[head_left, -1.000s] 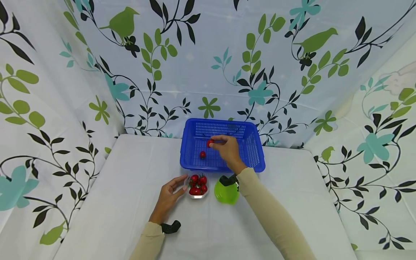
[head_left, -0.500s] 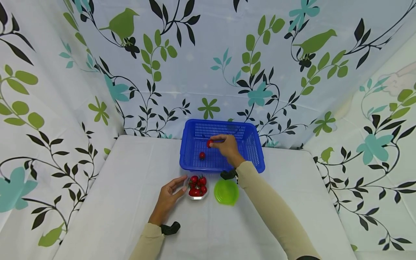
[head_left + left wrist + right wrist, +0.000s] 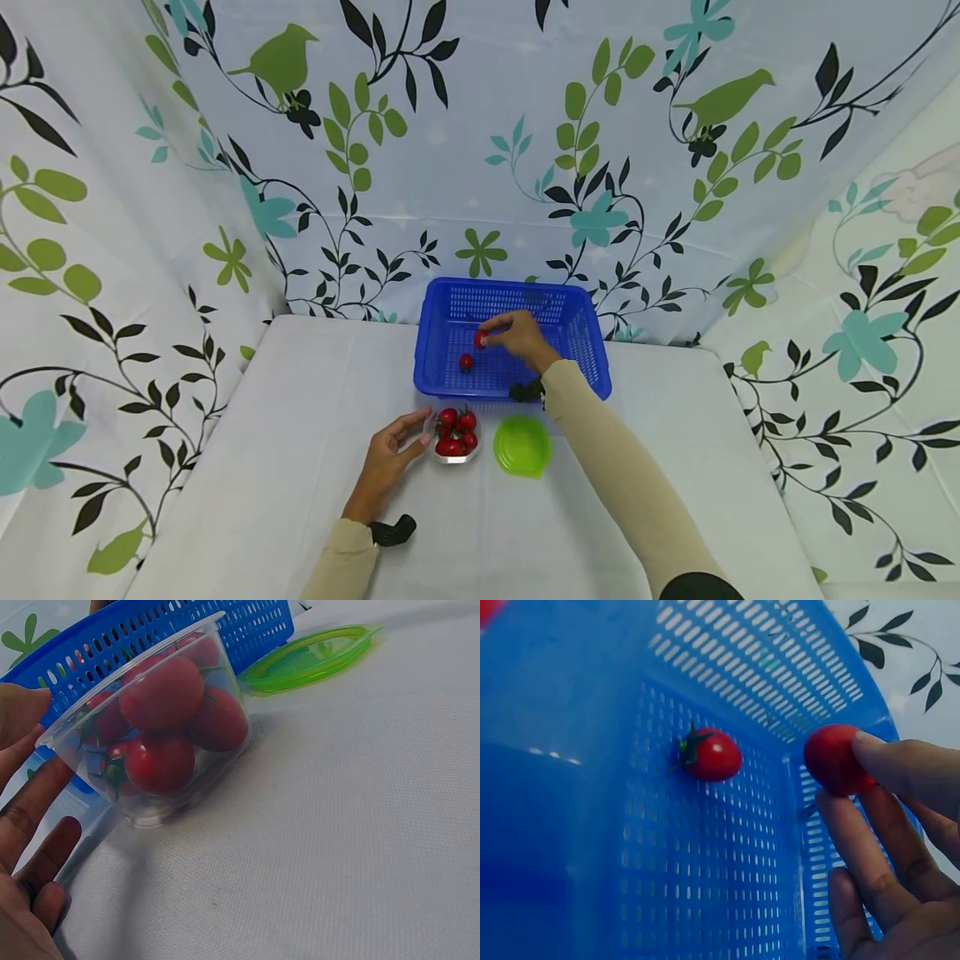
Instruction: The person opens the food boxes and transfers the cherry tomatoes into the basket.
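Observation:
In the head view my right hand [image 3: 520, 337] is inside the blue plastic basket [image 3: 600, 367], pinching a cherry tomato [image 3: 832, 759] between thumb and fingertips above the basket floor. Another cherry tomato [image 3: 714, 755], with its green stem, lies on that floor. My left hand [image 3: 390, 454] rests at the left side of a clear plastic container [image 3: 142, 820], its fingers fairly straight and touching the rim and wall. Several red tomatoes [image 3: 161, 694] with green stems fill the container, which stands on the table in front of the basket.
A round green lid [image 3: 522, 447] lies on the white-covered table [image 3: 315, 400], right of the container and under the right forearm's left side. A patterned curtain [image 3: 480, 167] hangs behind the basket and along both sides.
My right hand has shifted slightly left and lower within the basket, still pinching the tomato. My left hand and the container stay in place.

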### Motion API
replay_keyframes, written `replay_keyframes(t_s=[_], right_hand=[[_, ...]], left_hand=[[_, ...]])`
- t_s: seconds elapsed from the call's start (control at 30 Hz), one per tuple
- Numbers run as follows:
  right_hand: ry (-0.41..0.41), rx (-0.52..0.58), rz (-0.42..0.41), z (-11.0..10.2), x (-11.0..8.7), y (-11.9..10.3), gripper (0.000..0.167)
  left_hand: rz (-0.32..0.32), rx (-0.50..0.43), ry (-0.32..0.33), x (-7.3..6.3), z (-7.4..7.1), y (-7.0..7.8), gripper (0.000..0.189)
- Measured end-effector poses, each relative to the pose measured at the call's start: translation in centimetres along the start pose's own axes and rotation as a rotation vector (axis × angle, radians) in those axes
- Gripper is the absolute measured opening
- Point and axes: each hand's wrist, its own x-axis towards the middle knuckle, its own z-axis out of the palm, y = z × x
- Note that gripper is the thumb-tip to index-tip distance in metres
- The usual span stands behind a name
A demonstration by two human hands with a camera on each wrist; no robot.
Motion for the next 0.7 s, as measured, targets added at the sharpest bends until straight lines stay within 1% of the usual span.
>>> replay_keyframes(t_s=[0.23,0.37,0.53,0.7], right_hand=[[-0.023,-0.045,0.031,0.0,0.8,0.2,0.021],[-0.038,-0.065,0.029,0.0,1.3,0.5,0.022],[-0.057,-0.080,0.035,-0.1,1.9,0.4,0.022],[-0.075,-0.116,0.036,0.0,2.3,0.3,0.022]], left_hand=[[0.010,-0.012,-0.001,0.0,0.0,-0.3,0.049],[0.033,-0.009,-0.012,-0.1,0.0,-0.3,0.048],[0.029,-0.015,-0.010,-0.1,-0.2,-0.1,0.048],[0.026,0.007,-0.006,0.0,-0.3,0.0,0.048]])
